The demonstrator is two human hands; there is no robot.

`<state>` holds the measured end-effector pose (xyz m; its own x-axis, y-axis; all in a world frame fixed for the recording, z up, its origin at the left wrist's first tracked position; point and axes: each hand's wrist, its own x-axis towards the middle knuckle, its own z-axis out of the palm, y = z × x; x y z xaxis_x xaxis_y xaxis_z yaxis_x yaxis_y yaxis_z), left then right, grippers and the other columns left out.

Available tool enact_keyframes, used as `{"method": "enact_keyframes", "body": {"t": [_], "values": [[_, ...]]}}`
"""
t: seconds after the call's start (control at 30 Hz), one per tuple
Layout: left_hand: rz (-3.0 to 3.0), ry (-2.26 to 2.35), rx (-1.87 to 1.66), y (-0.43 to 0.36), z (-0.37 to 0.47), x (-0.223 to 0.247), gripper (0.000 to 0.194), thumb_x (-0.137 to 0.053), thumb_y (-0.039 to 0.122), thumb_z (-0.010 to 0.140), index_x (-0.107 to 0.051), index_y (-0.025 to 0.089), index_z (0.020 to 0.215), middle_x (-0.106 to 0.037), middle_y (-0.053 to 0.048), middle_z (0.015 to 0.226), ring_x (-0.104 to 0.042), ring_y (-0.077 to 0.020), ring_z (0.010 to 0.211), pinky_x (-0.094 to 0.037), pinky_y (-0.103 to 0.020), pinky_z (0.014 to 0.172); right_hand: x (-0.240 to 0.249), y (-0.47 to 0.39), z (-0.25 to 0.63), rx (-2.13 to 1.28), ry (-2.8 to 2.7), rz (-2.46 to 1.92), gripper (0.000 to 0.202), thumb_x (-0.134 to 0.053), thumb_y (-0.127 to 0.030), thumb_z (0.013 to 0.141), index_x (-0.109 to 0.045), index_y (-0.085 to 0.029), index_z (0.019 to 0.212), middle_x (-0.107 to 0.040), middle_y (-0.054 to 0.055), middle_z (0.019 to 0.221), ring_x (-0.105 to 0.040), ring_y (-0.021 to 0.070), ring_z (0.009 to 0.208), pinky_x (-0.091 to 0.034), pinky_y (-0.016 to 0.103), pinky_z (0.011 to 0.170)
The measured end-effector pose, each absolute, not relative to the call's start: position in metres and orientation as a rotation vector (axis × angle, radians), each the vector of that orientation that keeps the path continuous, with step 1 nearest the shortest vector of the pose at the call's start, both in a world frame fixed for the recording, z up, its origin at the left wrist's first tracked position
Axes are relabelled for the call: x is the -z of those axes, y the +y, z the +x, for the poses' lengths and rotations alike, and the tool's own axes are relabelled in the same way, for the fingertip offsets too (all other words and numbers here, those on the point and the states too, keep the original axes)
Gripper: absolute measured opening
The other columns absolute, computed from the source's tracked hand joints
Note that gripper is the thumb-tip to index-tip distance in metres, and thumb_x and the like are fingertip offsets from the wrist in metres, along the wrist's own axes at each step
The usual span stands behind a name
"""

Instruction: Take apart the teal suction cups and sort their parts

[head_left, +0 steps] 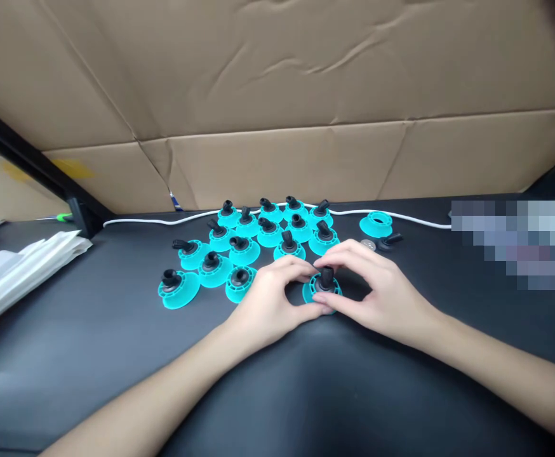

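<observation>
L hand [270,301]: fingertips closed in a pinch grip on the left rim of the teal disc [322,291]; wrist resting on the surface [401,393].
R hand [377,289]: fingers curled over the disc from the right, thumb low on the near rim, index fingertip touching the black nozzle [326,277]; grip closed on the part.
Teal disc: flat on the dark surface, centre of view, between both hands, just in front of the cluster.
Black nozzle: stands upright in the disc's centre hole, w/ a dark ring at its base.
Cluster [253,244]: approx. sixteen like discs w/ black nozzles fitted, in loose rows behind & left of the hands; nozzles tilt various ways.
Bare disc [376,223]: teal, no nozzle, right of the cluster, apart from it.
Loose nozzle [390,241]: lies on its side just in front of the bare disc.
Small washer [367,244]: silvery, just beside the loose nozzle, near R fingertips.
White cable [153,221]: runs along the back edge of the surface, behind the discs.
Cardboard [277,95]: creased sheet as back wall.
Plastic bags [15,273]: clear stack, far left.
Black bar [25,162]: slanted, upper left.
</observation>
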<state>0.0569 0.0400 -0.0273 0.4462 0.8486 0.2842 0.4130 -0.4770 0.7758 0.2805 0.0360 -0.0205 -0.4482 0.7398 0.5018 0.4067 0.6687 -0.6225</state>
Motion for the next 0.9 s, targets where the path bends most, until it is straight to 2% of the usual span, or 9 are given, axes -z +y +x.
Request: {"method": "enact_keyframes", "body": {"t": [0.1,0.2,0.4,0.53,0.6,0.7,0.77,0.83,0.9], "values": [[2.074,1.06,-0.896,0.0395,0.0569,0.0269,0.039,-0.096,0.031,0.076,-0.077,0.019,0.108,-0.077,-0.007,0.115,-0.073,-0.0235,0.103,-0.062,-0.038,0.092,0.0217,0.0357,0.2798,-0.562,-2.05,-0.912,0.028,-0.081,-0.025,0.092,-0.07,-0.026,0.117,-0.069,0.006,0.107,-0.069,0.0218,0.092,-0.065,0.039,0.082],[2.071,1.06,-0.891,0.0393,0.0566,0.0265,0.039,-0.096,0.034,0.076,-0.077,0.019,0.107,-0.077,-0.007,0.114,-0.073,-0.0241,0.102,-0.063,-0.038,0.091,0.0208,0.0347,0.2815,-0.636,-2.036,-0.912,0.03,-0.079,-0.024,0.094,-0.069,-0.026,0.122,-0.069,0.007,0.114,-0.07,0.0217,0.097,-0.066,0.04,0.087],[2.067,1.057,-0.878,0.0396,0.0564,0.0247,0.038,-0.095,0.031,0.077,-0.078,0.019,0.109,-0.077,-0.008,0.114,-0.072,-0.0243,0.103,-0.062,-0.038,0.092,0.0162,0.0338,0.2854,-0.778,-2.109,-0.801,0.043,-0.067,-0.015,0.098,-0.062,-0.028,0.138,-0.067,0.008,0.131,-0.07,0.024,0.118,-0.063,0.041,0.104],[2.069,1.052,-0.866,0.0395,0.0568,0.0238,0.032,-0.09,0.02,0.08,-0.077,0.018,0.11,-0.076,-0.008,0.115,-0.072,-0.0229,0.104,-0.062,-0.037,0.093,0.0201,0.0362,0.2829,-0.636,-2.127,-0.819,0.041,-0.076,-0.02,0.093,-0.065,-0.026,0.132,-0.07,0.007,0.118,-0.07,0.0236,0.105,-0.063,0.042,0.096],[2.068,1.05,-0.869,0.0394,0.057,0.0239,0.034,-0.091,0.023,0.08,-0.078,0.018,0.111,-0.077,-0.008,0.115,-0.072,-0.023,0.104,-0.062,-0.037,0.093,0.0217,0.0374,0.283,-0.617,-2.105,-0.831,0.034,-0.079,-0.022,0.093,-0.068,-0.025,0.126,-0.07,0.006,0.112,-0.07,0.022,0.099,-0.064,0.04,0.091],[2.07,1.045,-0.871,0.0395,0.0569,0.0243,0.04,-0.094,0.03,0.078,-0.078,0.02,0.114,-0.077,-0.007,0.115,-0.072,-0.023,0.104,-0.062,-0.037,0.093,0.0202,0.0371,0.2856,-0.731,-2.095,-0.794,0.033,-0.072,-0.017,0.097,-0.067,-0.026,0.128,-0.069,0.007,0.119,-0.07,0.0215,0.107,-0.064,0.039,0.095],[2.073,1.044,-0.872,0.0396,0.0565,0.0247,0.043,-0.095,0.03,0.077,-0.078,0.02,0.115,-0.077,-0.007,0.115,-0.072,-0.023,0.104,-0.062,-0.037,0.093,0.0181,0.0362,0.2872,-0.785,-2.124,-0.752,0.039,-0.067,-0.011,0.097,-0.064,-0.026,0.133,-0.067,0.007,0.126,-0.069,0.0219,0.115,-0.062,0.039,0.102],[2.076,1.05,-0.872,0.0397,0.0562,0.025,0.043,-0.095,0.029,0.077,-0.078,0.021,0.116,-0.077,-0.007,0.114,-0.072,-0.0231,0.104,-0.062,-0.037,0.093,0.0173,0.0361,0.2877,-0.736,-2.162,-0.732,0.046,-0.066,-0.009,0.096,-0.063,-0.027,0.137,-0.066,0.008,0.13,-0.067,0.0234,0.121,-0.06,0.041,0.106],[2.08,1.054,-0.873,0.0399,0.0562,0.0253,0.042,-0.094,0.027,0.078,-0.078,0.021,0.116,-0.077,-0.006,0.114,-0.072,-0.0231,0.104,-0.063,-0.037,0.092,0.0181,0.0372,0.2875,-0.645,-2.174,-0.748,0.044,-0.071,-0.013,0.095,-0.064,-0.027,0.136,-0.067,0.008,0.127,-0.068,0.0243,0.116,-0.06,0.043,0.104]]}}
